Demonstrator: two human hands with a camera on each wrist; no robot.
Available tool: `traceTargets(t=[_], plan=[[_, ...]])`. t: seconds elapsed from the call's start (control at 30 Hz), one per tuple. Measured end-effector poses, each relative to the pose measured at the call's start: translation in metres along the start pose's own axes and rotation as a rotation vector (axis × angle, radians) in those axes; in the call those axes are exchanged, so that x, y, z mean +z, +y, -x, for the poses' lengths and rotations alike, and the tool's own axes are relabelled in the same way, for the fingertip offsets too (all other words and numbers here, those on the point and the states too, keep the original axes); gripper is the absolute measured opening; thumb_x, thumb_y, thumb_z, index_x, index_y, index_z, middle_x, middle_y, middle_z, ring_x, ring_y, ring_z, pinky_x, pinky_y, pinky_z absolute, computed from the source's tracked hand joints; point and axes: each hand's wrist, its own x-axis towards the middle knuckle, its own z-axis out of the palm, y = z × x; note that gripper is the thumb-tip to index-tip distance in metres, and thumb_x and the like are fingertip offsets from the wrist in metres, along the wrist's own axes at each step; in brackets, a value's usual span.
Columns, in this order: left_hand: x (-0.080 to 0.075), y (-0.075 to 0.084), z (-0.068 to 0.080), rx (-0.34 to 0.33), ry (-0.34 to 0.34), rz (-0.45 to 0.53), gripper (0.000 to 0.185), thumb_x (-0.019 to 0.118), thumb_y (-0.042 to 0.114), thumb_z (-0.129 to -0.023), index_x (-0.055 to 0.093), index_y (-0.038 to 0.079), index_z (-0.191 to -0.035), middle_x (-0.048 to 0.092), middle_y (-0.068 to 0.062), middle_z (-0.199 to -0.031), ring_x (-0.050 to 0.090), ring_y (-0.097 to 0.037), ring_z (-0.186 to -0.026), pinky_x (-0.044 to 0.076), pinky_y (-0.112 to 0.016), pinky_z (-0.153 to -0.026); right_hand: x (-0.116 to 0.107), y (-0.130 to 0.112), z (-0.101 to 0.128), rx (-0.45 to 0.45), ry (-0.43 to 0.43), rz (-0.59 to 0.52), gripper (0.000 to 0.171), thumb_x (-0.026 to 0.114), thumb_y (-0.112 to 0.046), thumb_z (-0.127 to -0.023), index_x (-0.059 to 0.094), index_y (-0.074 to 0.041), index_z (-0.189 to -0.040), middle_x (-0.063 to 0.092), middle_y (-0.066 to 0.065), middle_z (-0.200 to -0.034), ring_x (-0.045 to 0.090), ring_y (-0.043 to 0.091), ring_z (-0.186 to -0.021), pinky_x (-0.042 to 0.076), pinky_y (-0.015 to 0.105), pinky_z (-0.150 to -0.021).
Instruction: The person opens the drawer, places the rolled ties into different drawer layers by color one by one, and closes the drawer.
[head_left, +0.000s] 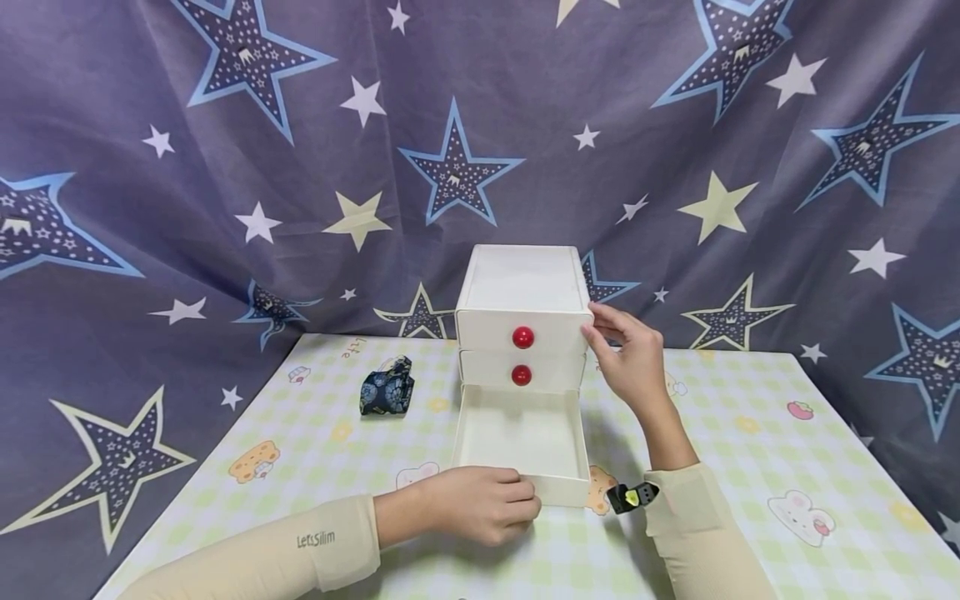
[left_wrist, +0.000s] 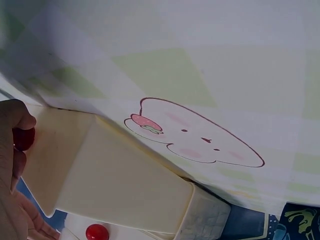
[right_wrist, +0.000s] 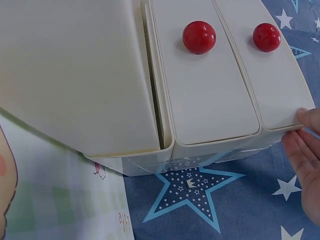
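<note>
A white drawer cabinet (head_left: 525,279) stands on the table with its bottom drawer (head_left: 517,429) pulled far out; nothing lies in the visible part of that drawer. Red knobs (head_left: 522,337) mark the two upper drawers, which are closed. At the front of the bottom drawer, my left hand (head_left: 480,504) pinches its red knob (left_wrist: 23,139), mostly covered by the fingers. My right hand (head_left: 630,354) grips the cabinet's upper right front edge, thumb at the front and fingers along the side.
Left of the cabinet lies a crumpled dark blue patterned cloth item (head_left: 387,387). A small black object with a yellow-green mark (head_left: 632,497) lies beside the right sleeve. A checked cloth (head_left: 720,467) covers the table, and a star-patterned curtain (head_left: 465,67) hangs close behind the cabinet.
</note>
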Motion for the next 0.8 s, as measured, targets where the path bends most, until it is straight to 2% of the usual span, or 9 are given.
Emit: traceTargets(t=[0.1, 0.33, 0.63, 0.8], plan=[[0.000, 0.000, -0.001, 0.002, 0.006, -0.008, 0.044, 0.033, 0.004, -0.106, 0.068, 0.022, -0.086, 0.058, 0.004, -0.097, 0.057, -0.013, -0.089, 0.053, -0.024, -0.074, 0.000, 0.000, 0.000, 0.005, -0.001, 0.001, 0.036, 0.077, 0.001, -0.089, 0.071, 0.004, -0.124, 0.073, 0.020, -0.112, 0.074, 0.033, -0.095, 0.059, 0.028, -0.085], [-0.001, -0.001, 0.001, 0.001, -0.037, 0.013, 0.044, 0.033, 0.003, -0.106, 0.071, 0.021, -0.094, 0.061, 0.003, -0.103, 0.057, -0.014, -0.093, 0.053, -0.024, -0.077, 0.000, 0.000, 0.000, 0.003, 0.004, 0.000, 0.036, 0.077, 0.001, -0.089, 0.071, 0.004, -0.124, 0.073, 0.020, -0.111, 0.075, 0.033, -0.095, 0.060, 0.029, -0.085], [-0.010, -0.011, -0.002, -0.012, -0.005, 0.051, 0.046, 0.030, 0.005, -0.108, 0.072, 0.020, -0.097, 0.061, 0.004, -0.102, 0.055, -0.012, -0.091, 0.050, -0.022, -0.072, -0.001, 0.001, 0.000, 0.004, 0.007, 0.007, 0.035, 0.077, 0.001, -0.089, 0.071, 0.004, -0.123, 0.073, 0.020, -0.112, 0.075, 0.033, -0.094, 0.059, 0.028, -0.084], [-0.013, -0.015, 0.000, -0.031, 0.000, 0.065, 0.039, 0.034, 0.010, -0.108, 0.072, 0.020, -0.101, 0.062, 0.005, -0.103, 0.056, -0.012, -0.091, 0.051, -0.023, -0.073, 0.000, 0.001, 0.000, -0.003, 0.006, 0.008, 0.035, 0.077, 0.001, -0.089, 0.071, 0.004, -0.124, 0.073, 0.020, -0.113, 0.075, 0.033, -0.094, 0.059, 0.027, -0.085]])
